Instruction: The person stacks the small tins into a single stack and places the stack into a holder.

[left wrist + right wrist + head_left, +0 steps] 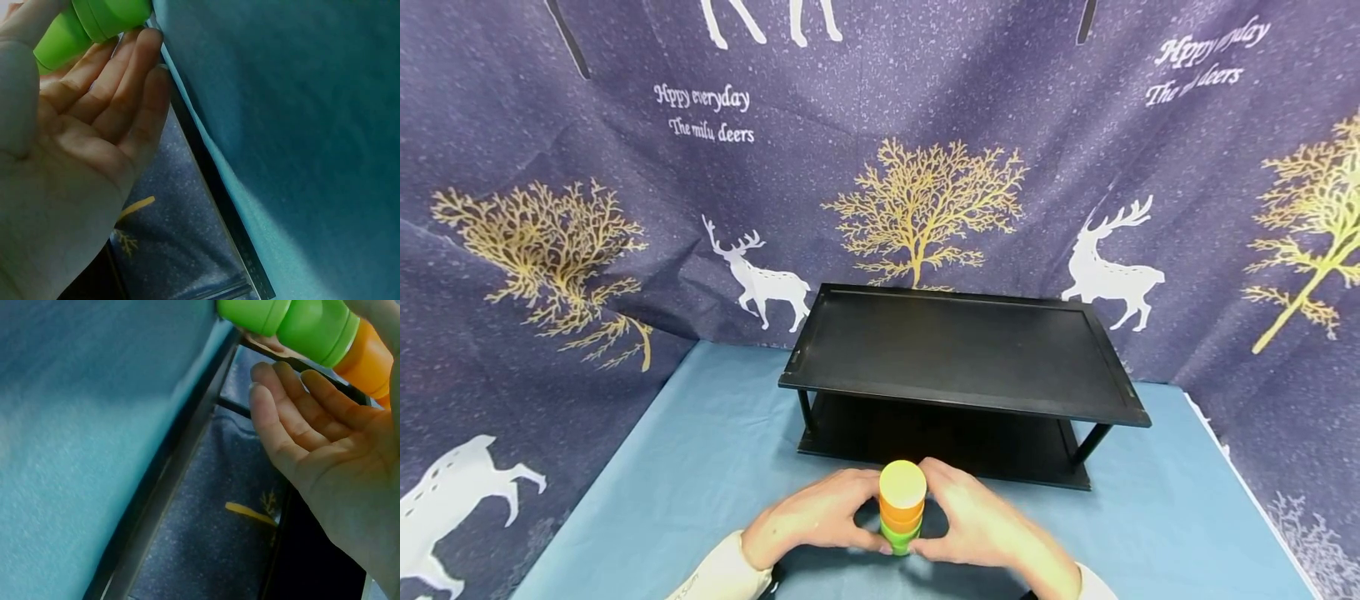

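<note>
Currently both hands (827, 518) (976, 522) clamped round upright ylw/orng/grn stack (901, 510), w/ blk shelf (951, 354) just behind.

Black shelf (962, 354) stands just beyond stacked cups (901, 504), blocking forward way; room between its boards (940, 433) and over blue cloth (662, 467) either side.

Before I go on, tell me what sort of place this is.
Probably a staged tabletop filming or practice spot rather than an everyday room: a printed backdrop hangs right behind the blue cloth, and a black shelf stands behind the small stack.
</note>
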Demonstrator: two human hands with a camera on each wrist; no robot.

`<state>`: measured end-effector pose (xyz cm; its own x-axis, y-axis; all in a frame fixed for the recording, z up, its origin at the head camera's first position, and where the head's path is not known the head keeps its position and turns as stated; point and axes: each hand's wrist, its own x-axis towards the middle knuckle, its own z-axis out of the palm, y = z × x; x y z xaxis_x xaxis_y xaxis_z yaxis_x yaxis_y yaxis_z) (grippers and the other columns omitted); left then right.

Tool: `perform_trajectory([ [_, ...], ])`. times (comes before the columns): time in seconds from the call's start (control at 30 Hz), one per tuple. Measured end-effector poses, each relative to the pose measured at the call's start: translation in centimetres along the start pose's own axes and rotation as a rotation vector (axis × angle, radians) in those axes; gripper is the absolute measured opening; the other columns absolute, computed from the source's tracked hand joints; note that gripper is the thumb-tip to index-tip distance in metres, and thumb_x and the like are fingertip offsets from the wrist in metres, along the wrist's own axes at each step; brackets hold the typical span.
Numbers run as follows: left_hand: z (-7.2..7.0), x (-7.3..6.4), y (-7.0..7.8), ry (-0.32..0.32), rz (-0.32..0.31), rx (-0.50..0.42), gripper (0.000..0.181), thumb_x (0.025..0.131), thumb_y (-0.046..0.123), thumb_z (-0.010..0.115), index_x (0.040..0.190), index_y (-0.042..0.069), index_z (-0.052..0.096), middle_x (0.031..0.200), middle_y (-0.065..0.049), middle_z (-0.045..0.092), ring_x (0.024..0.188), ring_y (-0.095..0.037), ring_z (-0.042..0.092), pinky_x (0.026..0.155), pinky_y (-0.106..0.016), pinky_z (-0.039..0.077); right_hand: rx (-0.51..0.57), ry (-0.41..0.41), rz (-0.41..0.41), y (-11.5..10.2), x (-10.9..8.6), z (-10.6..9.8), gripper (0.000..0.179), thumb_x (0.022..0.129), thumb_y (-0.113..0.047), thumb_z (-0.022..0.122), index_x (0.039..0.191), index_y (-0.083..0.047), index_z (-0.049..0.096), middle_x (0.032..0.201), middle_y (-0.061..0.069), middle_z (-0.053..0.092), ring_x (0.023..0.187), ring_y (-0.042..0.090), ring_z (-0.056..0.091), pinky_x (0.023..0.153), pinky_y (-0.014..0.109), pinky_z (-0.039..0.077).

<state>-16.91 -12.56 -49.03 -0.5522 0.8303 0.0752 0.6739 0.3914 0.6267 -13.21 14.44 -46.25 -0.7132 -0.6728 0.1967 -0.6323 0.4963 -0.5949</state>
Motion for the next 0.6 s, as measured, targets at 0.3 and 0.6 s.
perform_trajectory([
  [0.3, 0.0, 0.0, 0.1, 0.009, -0.016, -0.005, 0.058, 0.087, 0.049, 0.087, 0.136, 0.032, 0.063, 0.126, 0.022, 0.066, 0.112, 0.005, 0.062, 0.103, -0.026, 0.053, -0.034, -0.067, 0.038, 0.1, 0.1, 0.7, 0.072, 0.084, -0.043, 0.091, 0.144, -0.023, 0.057, 0.13, -0.012, 0.062, 0.111, 0.005, 0.061, 0.101, 0.037, 0.057],
  [0.6, 0.1, 0.1, 0.1, 0.016, -0.012, 0.003, 0.06, 0.086, 0.048, 0.088, 0.137, 0.031, 0.063, 0.126, 0.021, 0.067, 0.112, 0.005, 0.063, 0.102, -0.027, 0.054, -0.02, -0.09, 0.033, 0.3, 0.3, 1.3, 0.074, 0.082, -0.036, 0.093, 0.145, -0.025, 0.056, 0.137, -0.011, 0.063, 0.119, 0.007, 0.063, 0.106, 0.042, 0.055],
])
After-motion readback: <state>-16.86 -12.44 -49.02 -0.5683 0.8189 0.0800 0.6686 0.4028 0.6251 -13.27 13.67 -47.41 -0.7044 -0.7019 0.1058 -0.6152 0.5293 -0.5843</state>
